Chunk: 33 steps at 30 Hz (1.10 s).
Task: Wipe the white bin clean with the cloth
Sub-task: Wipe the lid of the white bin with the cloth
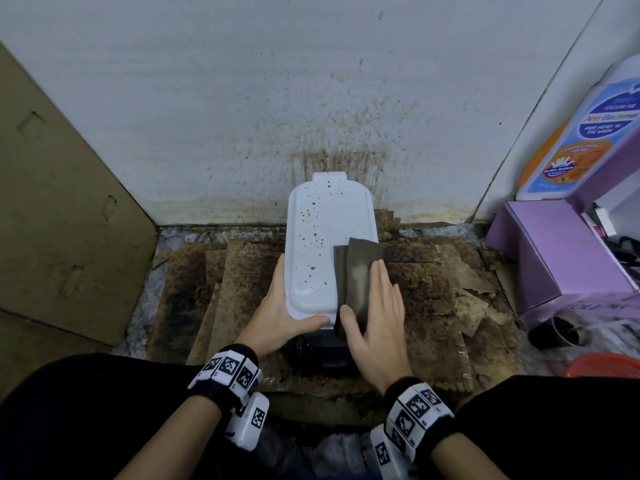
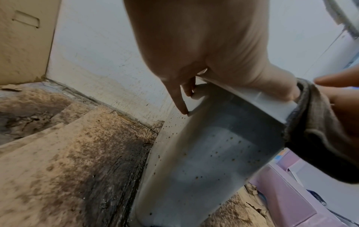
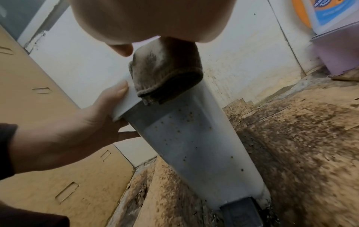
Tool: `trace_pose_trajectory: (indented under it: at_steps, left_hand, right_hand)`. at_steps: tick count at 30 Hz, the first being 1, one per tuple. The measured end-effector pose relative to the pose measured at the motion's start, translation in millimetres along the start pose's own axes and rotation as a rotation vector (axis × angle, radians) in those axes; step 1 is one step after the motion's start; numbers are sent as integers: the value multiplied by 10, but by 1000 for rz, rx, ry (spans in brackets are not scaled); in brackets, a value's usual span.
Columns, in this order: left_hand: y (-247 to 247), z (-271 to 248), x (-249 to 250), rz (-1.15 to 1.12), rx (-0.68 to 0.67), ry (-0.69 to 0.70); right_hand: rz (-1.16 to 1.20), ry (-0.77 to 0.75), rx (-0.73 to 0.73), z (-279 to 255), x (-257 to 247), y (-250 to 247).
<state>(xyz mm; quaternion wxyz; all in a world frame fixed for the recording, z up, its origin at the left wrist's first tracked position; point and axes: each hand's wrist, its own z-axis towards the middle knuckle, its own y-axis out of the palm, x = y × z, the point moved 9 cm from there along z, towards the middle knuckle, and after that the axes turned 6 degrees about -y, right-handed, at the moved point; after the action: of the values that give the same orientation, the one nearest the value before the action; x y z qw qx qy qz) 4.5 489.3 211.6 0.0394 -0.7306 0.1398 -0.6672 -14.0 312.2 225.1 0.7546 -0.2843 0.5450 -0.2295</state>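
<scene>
While the left hand point(image 1: 277, 306) grips the near left corner of the white bin point(image 1: 311, 237) to steady it, the right hand point(image 1: 374, 313), fingers straight, presses the cloth point(image 1: 360, 268) flat beneath its palm, just beside the spattered lid.

Brown-speckled white bin point(image 1: 313, 244) stands upright, dark folded cloth point(image 1: 356, 271) draped over its lid's right edge.

Lighting is dim, flat and cool in the head view, with soft shadows only and no glare. Straight wall point(image 1: 311, 81) edges bow toward the frame borders from wide-angle distortion. Both wrist views appear warmer and grainy, with motion blur on the floor point(image 3: 301, 145) and near skin out of focus.
</scene>
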Motion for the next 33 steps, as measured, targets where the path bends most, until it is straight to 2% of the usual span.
trace_pose_trajectory:
  at_steps: [7, 12, 16, 19, 22, 24, 28, 33]
  left_hand:
    - [-21, 13, -54, 11, -7, -30]
    - [-21, 20, -68, 0, -8, -35]
    - [-31, 26, -48, -14, -6, -28]
    - [-33, 33, -70, -19, -3, -37]
    - [-23, 32, -86, -18, -6, -51]
    - [-15, 23, -84, -20, -9, -54]
    - [-7, 9, -70, -17, -10, -58]
    - [0, 6, -66, -15, -9, -57]
  right_hand:
    - [-56, -3, -142, 352, 13, 54]
    - [-171, 13, -456, 905, 46, 73]
    - [-4, 136, -516, 1255, 31, 26]
    - [88, 153, -535, 1360, 103, 48]
    - [48, 130, -593, 1366, 234, 57]
    - [-53, 63, -583, 1373, 302, 41]
    - [-165, -187, -445, 1317, 216, 17]
    - [-115, -179, -389, 1173, 146, 47]
